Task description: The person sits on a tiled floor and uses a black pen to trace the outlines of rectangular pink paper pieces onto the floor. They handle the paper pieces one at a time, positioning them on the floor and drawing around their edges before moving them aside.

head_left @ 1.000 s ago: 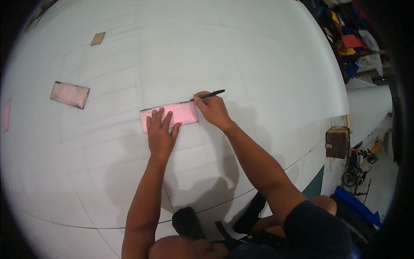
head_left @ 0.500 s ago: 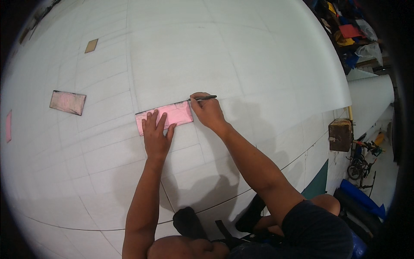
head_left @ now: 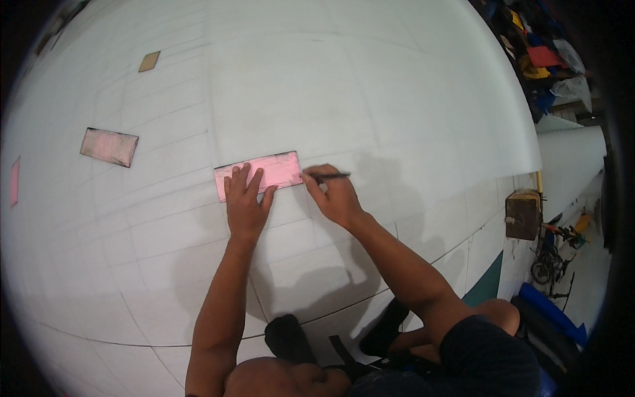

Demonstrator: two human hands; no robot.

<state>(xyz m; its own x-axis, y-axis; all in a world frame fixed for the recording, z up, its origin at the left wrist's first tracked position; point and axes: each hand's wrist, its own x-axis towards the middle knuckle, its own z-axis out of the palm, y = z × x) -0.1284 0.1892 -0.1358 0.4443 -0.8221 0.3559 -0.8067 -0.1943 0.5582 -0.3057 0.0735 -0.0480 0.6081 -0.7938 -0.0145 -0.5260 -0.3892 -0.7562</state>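
Note:
A pink rectangular template [head_left: 268, 171] lies flat on a large white sheet [head_left: 370, 86] marked with faint ruled lines. My left hand [head_left: 246, 202] presses down on the template's lower left part, fingers spread. My right hand [head_left: 335, 197] sits just off the template's right end and grips a dark pen [head_left: 329, 176], whose tip touches the sheet at that short edge. Both forearms come in from the bottom of the view.
A second pink-brown rectangle [head_left: 109, 146] lies to the left, a small tan piece [head_left: 149, 61] farther up, and a pink strip [head_left: 14, 181] at the left rim. A white roll [head_left: 572, 159], a brown box [head_left: 523, 214] and coloured clutter [head_left: 539, 59] stand on the right.
My right hand with the pen has moved from the template's top right corner down along its right end. My left hand stays pressed on the template.

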